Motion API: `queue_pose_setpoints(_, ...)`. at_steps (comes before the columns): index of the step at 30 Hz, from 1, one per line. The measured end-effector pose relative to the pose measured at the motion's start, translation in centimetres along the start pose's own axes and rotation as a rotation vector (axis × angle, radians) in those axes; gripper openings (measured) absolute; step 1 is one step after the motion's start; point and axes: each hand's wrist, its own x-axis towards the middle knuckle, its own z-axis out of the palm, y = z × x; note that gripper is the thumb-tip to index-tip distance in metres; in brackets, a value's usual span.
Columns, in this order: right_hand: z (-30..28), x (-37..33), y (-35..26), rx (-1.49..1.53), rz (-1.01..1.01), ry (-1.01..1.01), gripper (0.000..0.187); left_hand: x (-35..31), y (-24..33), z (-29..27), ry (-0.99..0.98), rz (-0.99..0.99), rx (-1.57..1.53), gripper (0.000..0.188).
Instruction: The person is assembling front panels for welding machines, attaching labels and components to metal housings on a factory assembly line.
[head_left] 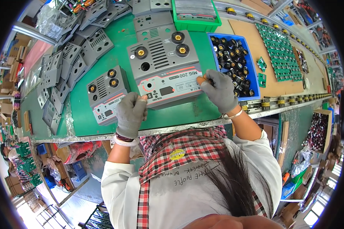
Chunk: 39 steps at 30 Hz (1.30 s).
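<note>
Gloved left hand (130, 114) and right hand (219, 91) pinch the edges of a grey metal front panel (164, 70) on a green workbench mat (126, 42). A blue bin of black knobs (252, 72) sits beside it on the crowded factory line

Bright, even overhead light; soft shadows under my hands (132, 114). Fisheye bends edges far from them; rim black.

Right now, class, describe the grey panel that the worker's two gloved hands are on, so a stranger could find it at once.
Start at the green work mat on the bench. The panel lies in its middle, just left of the blue bin of black knobs, with the left hand and right hand at its near edge. It is larger than the smaller panel beside it and carries three brass sockets.
</note>
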Motion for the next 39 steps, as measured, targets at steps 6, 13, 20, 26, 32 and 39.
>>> queue_pose_setpoints(6, 0.3, 1.0, -0.4, -0.043, -0.064, 0.012, 0.023, -0.1, -0.6, -0.9, 0.031, 0.280, 0.193, 0.018)
queue_pose_setpoints(13, -0.8, -0.2, 1.5, -0.411, -0.177, 0.013, 0.032, 1.1, -1.6, -0.1, 0.123, 0.449, 0.495, 0.023)
queue_pose_setpoints(20, -1.2, 0.1, 0.8, -0.040, -0.134, -0.136, 0.025, -1.3, -1.0, -1.2, 0.139, 0.274, 0.665, 0.040)
queue_pose_setpoints(26, -0.5, 0.4, 5.8, 0.213, -0.007, -0.246, 0.019, 1.3, -2.1, 1.8, 0.281, 0.469, 0.625, 0.055)
queue_pose_setpoints(32, -1.4, 0.2, 5.0, 0.345, -0.020, -0.251, 0.016, 0.4, -2.4, 1.7, 0.358, 0.559, 0.369, 0.056)
queue_pose_setpoints(39, -1.6, -1.2, -5.6, 0.139, -0.315, -0.073, 0.025, -0.8, -1.2, -1.2, 0.187, 0.407, -0.672, 0.044)
